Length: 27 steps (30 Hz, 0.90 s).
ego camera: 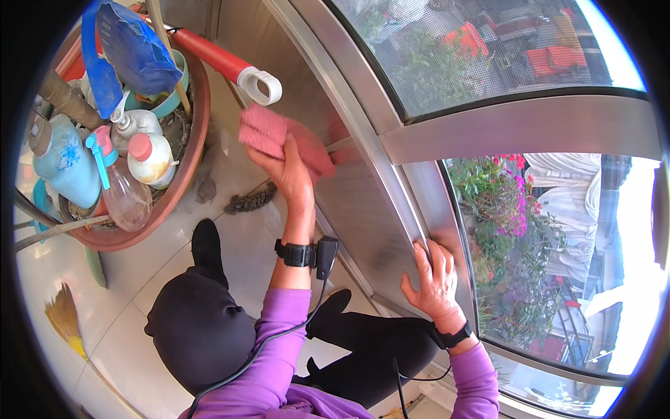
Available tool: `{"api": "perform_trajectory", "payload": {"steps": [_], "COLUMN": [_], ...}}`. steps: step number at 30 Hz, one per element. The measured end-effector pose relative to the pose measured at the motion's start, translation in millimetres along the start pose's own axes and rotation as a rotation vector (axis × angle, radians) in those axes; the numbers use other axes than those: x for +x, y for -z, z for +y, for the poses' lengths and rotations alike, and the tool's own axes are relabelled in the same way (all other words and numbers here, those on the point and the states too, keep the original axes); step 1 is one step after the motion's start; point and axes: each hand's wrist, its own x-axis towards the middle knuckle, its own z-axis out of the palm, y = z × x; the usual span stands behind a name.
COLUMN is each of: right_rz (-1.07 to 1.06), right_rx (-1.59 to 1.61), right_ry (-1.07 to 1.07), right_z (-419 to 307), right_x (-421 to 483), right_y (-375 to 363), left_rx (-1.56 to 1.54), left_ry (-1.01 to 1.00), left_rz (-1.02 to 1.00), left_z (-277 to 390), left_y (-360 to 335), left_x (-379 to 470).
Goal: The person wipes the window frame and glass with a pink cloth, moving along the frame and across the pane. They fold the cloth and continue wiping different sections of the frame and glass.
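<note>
A folded pink cloth [267, 131] is in my left hand [290, 175], its right part blurred against the metal panel [345, 194] below the window frame. My right hand [437, 283] rests its fingertips on the edge of the metal window frame [387, 141], holding nothing, with thumb and fingers apart. To its right, a glass pane [502, 251] shows flowers and white drapery outside. Just beyond the cloth is the white looped end of a red-handled tool [220, 55], its far end hidden.
A large brown plant pot [201, 131] at left holds a spray bottle [125, 199], a blue bottle [68, 162], white bottles [152, 160] and a torn blue plastic container [136, 47]. A straw broom [65, 319] and a dark fuzzy duster-like piece [251, 199] lie on the tiles.
</note>
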Motion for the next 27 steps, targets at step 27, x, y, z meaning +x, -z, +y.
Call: {"api": "perform_trajectory", "payload": {"steps": [27], "right_rz": [-0.030], "right_rx": [-0.026], "right_ry": [-0.004], "right_z": [-3], "right_x": [2], "right_y": [1], "left_rx": [0.113], "left_ry": [0.218], "left_rz": [-0.307], "left_z": [12], "left_y": [-34], "left_x": [22]}}
